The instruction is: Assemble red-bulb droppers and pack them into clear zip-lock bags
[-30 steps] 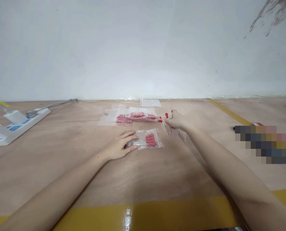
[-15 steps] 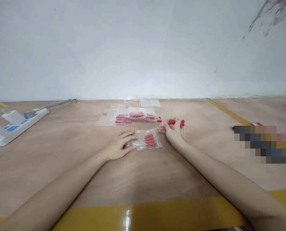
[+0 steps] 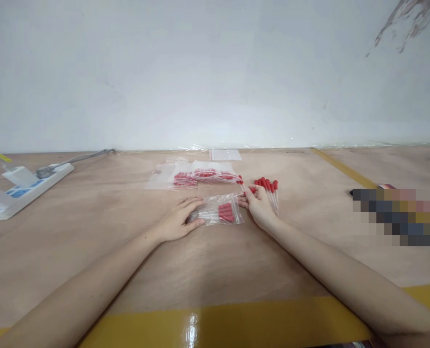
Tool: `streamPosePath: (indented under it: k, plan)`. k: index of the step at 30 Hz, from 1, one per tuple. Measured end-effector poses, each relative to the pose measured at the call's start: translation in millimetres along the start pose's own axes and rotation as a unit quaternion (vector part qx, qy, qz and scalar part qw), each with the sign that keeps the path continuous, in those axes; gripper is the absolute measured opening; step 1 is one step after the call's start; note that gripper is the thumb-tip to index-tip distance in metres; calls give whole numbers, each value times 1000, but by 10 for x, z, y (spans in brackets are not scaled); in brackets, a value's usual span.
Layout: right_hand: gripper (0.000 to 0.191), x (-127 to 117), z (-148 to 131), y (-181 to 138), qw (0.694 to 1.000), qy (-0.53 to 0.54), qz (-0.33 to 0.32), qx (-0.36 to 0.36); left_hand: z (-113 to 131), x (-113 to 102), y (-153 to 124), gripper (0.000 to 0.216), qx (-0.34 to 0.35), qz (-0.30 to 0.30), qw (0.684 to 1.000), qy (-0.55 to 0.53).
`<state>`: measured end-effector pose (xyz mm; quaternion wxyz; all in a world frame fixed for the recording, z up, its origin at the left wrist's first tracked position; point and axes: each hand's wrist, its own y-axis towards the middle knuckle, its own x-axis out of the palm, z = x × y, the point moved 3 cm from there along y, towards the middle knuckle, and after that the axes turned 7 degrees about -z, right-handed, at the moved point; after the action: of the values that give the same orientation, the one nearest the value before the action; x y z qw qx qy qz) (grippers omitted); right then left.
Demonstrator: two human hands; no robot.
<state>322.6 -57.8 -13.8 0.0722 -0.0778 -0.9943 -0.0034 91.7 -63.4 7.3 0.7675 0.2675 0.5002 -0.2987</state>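
A clear zip bag (image 3: 209,212) with several red-bulbed droppers (image 3: 225,211) inside lies flat in the middle of the table. Over its left end rests my left hand (image 3: 180,220), fingers stretched and apart, thumb along the lower edge. At the bag's right end, my right hand (image 3: 260,205) pinches a single dropper (image 3: 250,192) by its red bulb, the thin tube pointing left toward the bag's mouth. Just beyond the right hand several loose droppers (image 3: 267,183) lie fanned out side by side, their clear tubes partly hidden by the hand.
Filled bags of droppers (image 3: 206,173) lie overlapping behind the hands, with a flat white zip bag (image 3: 225,155) near the wall. A white power strip (image 3: 37,191) with plugs sits at the left. On the right is a pixelated object (image 3: 396,215). Yellow tape (image 3: 218,321) crosses the front.
My right hand has shifted slightly left and down with a dropper, away from the loose ones, so more red bulbs show. My left hand has stayed in place.
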Motion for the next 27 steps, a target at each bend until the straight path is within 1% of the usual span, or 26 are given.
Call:
streamPosePath:
  k: [2,5,8,10,13,15,18,21,24,27]
  plan:
    - [12,33,-4,-19,1000,-15,-24,13,10,-7,1,50,2,5,1000,-6]
    - [17,64,-8,-37,997,-52,-60,18,25,-16,2,50,4,2,1000,-7]
    - [29,65,-12,-43,996,-70,-51,11,36,-26,2,50,2,2,1000,-9]
    - [31,74,-18,-46,995,-83,-60,13,40,-29,2,50,0,-2,1000,-9]
    - [25,98,-18,-50,991,-83,-97,35,41,-31,4,50,-1,-10,1000,-7]
    - [20,103,-8,-44,989,-86,-110,48,38,-31,4,51,-1,-10,1000,-6]
    - [15,95,19,-13,986,-122,-103,37,31,-29,2,51,3,-5,1000,-4]
    - [15,94,34,27,983,-155,-99,21,29,-24,1,49,10,-1,1000,-3]
    - [16,118,5,52,979,-150,-133,34,26,-18,2,49,16,0,1000,-4]
    - [17,150,-55,59,974,-129,-174,69,18,-17,4,48,15,3,1000,-4]
